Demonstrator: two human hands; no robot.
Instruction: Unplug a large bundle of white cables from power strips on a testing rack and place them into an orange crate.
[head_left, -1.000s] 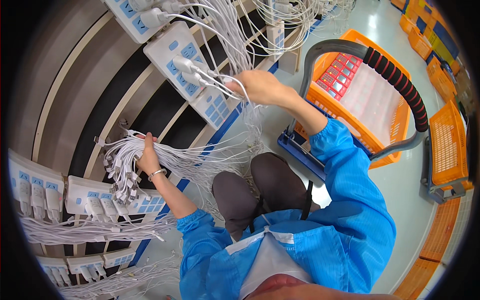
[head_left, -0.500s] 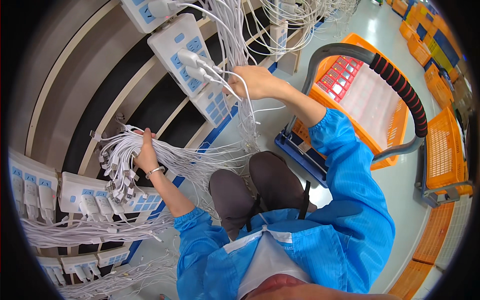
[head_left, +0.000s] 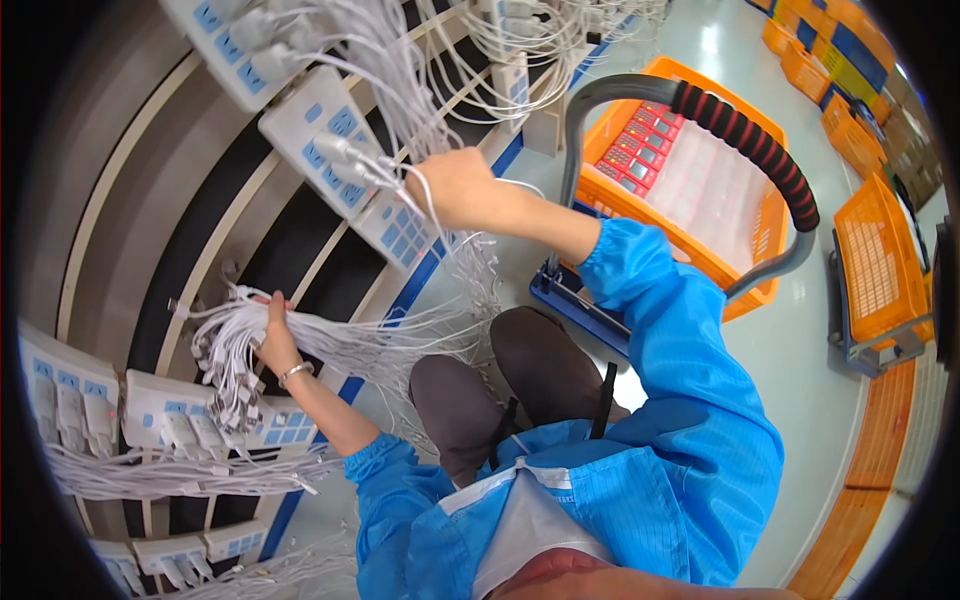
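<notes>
Grip: left hand (head_left: 275, 340) is closing round a bundle of white cables (head_left: 230, 365); right hand (head_left: 455, 190) is pinching one cable at a plug (head_left: 345, 158) on the white power strip (head_left: 330, 150), the strip now sitting nearer than a second ago. Orange crate (head_left: 745, 250) is resting on a cart (head_left: 590, 310) beside the knees.

A glossy pale grey-green floor (head_left: 800, 330) reflects overhead light. Orange plastic mesh crates (head_left: 880, 260) stand at right; grey metal shelf rails (head_left: 130, 210) curve at left.
</notes>
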